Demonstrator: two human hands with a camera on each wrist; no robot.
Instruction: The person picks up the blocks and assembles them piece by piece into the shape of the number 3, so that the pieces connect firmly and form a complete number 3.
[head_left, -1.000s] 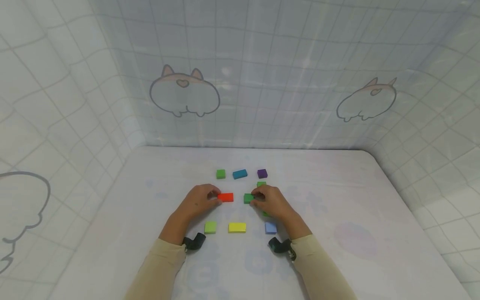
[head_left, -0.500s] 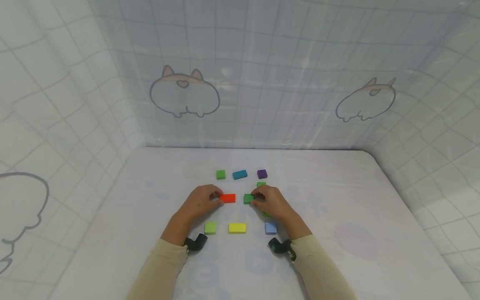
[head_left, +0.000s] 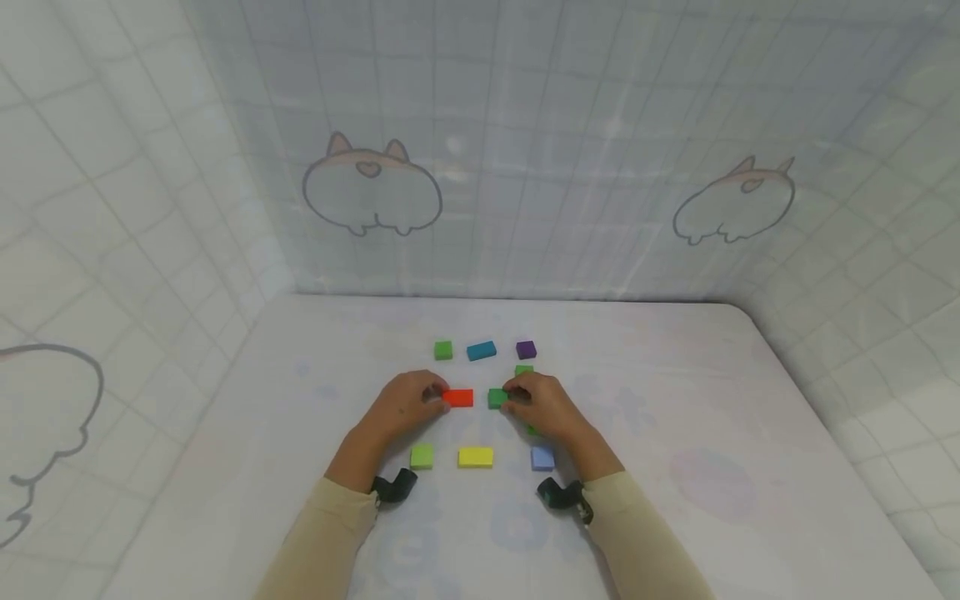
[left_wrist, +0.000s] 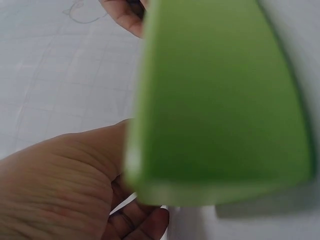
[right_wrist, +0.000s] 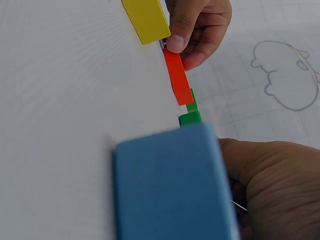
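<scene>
My left hand pinches the left end of a red rectangular block between thumb and fingers. My right hand pinches a dark green block at its right end. A small gap separates the red and dark green blocks, which lie roughly in line. In the right wrist view the left thumb sits on the red block, and the dark green block shows beyond a large blue block. A light green block hides most of my left fingers in the left wrist view.
Behind the hands lie a green block, a teal block and a purple block. Closer in are a light green block, a yellow block and a light blue block. Further green pieces are partly covered by my right hand.
My left hand has slid the red block slightly to the right, narrowing the gap to the dark green block. My right hand has stayed almost still.
</scene>
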